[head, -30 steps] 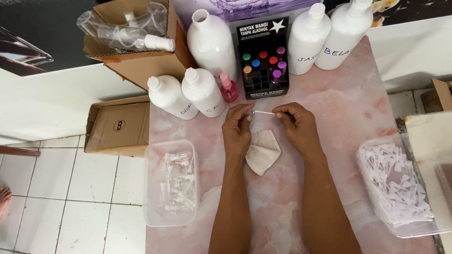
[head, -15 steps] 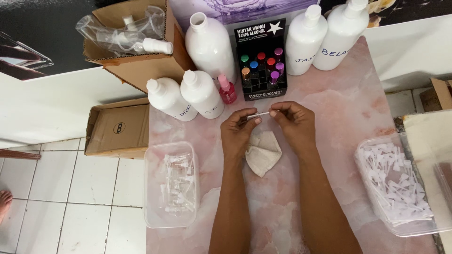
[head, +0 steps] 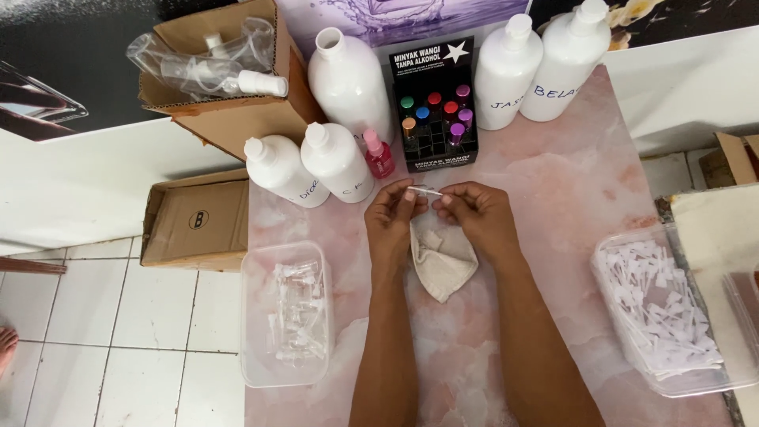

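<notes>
Over a pink marble worktop, the left hand and right hand each pinch an end of a small clear tube above a beige cloth, finished tubes apparently in the left tub, many more waiting in the right tub.

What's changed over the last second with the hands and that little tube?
The hands drew together, so less of the thin clear tube shows between the fingertips. Both kept hold of it. The cloth under them, the bottles and both tubs stayed put.
</notes>
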